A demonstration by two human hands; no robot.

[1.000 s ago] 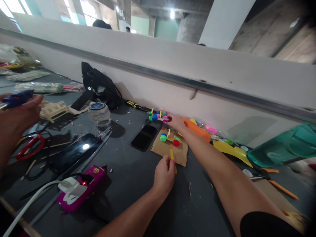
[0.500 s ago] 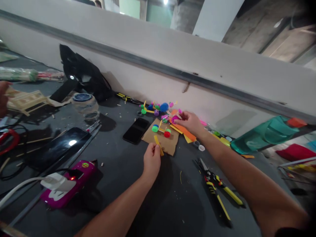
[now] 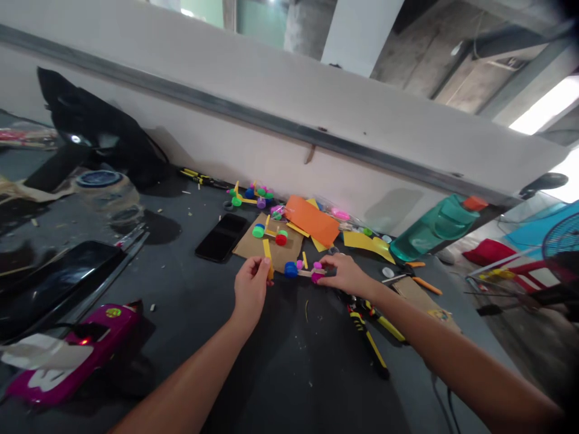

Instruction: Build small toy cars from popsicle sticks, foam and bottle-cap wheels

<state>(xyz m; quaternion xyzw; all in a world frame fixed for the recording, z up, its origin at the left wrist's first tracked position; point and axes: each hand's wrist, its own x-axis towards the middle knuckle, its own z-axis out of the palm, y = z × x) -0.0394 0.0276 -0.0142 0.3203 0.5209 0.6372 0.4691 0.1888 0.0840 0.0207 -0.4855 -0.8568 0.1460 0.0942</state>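
My left hand (image 3: 251, 282) pinches a yellow strip (image 3: 268, 252), seemingly of paper or card, over the near edge of a cardboard piece (image 3: 253, 244). Between the fingers of my right hand (image 3: 347, 274) is the pink end of a small toy car (image 3: 306, 273), which has blue and pink wheels, pink bits on top and a short yellow stick. A second toy car (image 3: 270, 234), with green, blue and red wheels, stands on the cardboard. Yellow-handled cutting pliers (image 3: 368, 337) lie below my right hand, their jaws partly hidden by it.
Behind the cardboard are more colourful toy cars (image 3: 248, 196) and an orange sheet (image 3: 312, 220). A black phone (image 3: 221, 237) lies to its left. A teal bottle (image 3: 432, 232) leans at right. At left are a plastic jar (image 3: 108, 199) and a purple power strip (image 3: 76, 361).
My right hand has come nearer from the back pile, bringing the blue-and-pink-wheeled car beside the cardboard. My left hand still pinches the yellow strip. The view has turned to the right.
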